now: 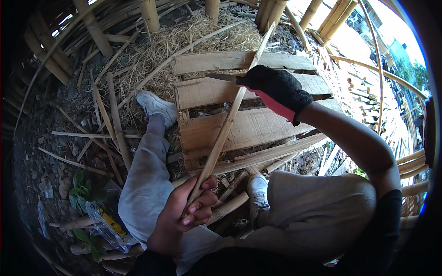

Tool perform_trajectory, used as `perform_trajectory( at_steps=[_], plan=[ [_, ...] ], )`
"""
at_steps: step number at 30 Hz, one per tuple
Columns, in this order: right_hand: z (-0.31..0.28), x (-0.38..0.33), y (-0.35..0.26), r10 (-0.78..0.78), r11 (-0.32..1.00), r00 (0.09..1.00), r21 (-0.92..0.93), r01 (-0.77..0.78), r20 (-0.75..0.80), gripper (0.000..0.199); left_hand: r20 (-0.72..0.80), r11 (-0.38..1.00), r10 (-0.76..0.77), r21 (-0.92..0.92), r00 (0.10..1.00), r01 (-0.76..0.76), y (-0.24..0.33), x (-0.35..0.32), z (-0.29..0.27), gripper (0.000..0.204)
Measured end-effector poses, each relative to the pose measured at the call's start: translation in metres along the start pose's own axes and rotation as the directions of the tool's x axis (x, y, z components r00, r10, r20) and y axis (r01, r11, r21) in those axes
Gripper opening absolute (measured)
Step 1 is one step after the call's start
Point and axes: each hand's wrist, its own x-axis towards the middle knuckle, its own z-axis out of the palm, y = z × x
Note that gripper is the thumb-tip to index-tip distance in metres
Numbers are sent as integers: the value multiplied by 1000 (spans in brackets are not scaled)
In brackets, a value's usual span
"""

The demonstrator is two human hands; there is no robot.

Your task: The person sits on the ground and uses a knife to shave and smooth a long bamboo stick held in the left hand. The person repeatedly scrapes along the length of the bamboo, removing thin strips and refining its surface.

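Note:
A long split bamboo strip (224, 130) slants away from me over a low slatted wooden platform (251, 131). Bare fingers of my left hand (186, 204) wrap round its near end, above my lap. In a black and red glove, my right hand (275, 89) is closed on a knife (223, 77), whose handle is hidden in the fist. The blade points left, crossing the strip's upper part just beside the glove. Whether the blade's edge touches the strip, I cannot tell.
Straw-like shavings (202, 39) heap up behind the platform. Loose bamboo strips (108, 115) lie to the left, beside my shoe (156, 108). Bamboo posts (149, 16) stand at the back. A clear plastic bag (110, 223) and a leafy plant (83, 193) are at lower left.

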Motion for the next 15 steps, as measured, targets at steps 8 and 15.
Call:
perform_trajectory(
  at_steps=[8,15],
  plan=[
    [0,2,25,383,840,846,242,-486,370,28,22,995,-41,90,999,39,9,-2,-3,36],
    [-5,2,11,517,629,722,368,-685,460,35,122,998,-39,-50,992,46,5,0,-7,34]
  ],
)
